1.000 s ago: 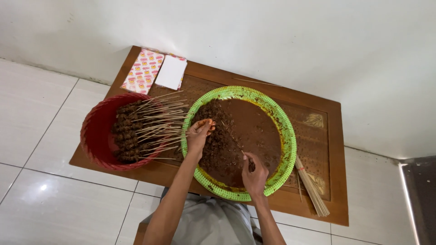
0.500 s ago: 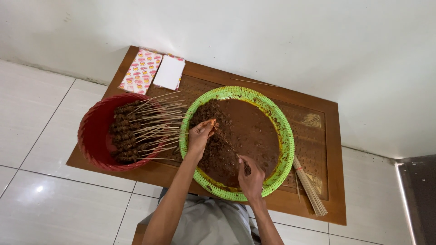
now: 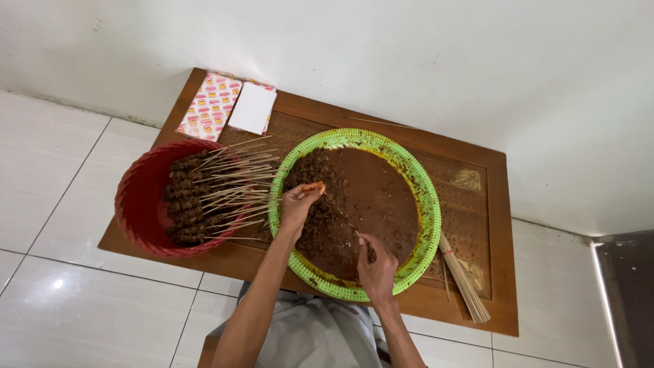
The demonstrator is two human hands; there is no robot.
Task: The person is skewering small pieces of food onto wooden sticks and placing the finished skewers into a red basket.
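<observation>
A round green basket tray [image 3: 428, 204] holds brown marinated meat pieces [image 3: 324, 211] and sauce. My left hand [image 3: 298, 202] is over the meat at the tray's left side, fingers pinched on a small piece of meat. My right hand [image 3: 376, 267] is at the tray's near edge, gripping a thin bamboo skewer [image 3: 362, 240] that points into the meat. To the left, a red basket [image 3: 136, 204] holds several finished meat skewers [image 3: 204, 192], sticks pointing toward the tray.
Everything sits on a low wooden table [image 3: 490, 272] against a white wall. A bundle of bare bamboo skewers [image 3: 463, 279] lies at the right. Patterned paper packets [image 3: 208, 105] and a white packet [image 3: 253, 108] lie at the far left corner. White floor tiles surround.
My left hand has lifted slightly with a meat piece pinched in it. My right hand has stayed at the near edge with the skewer.
</observation>
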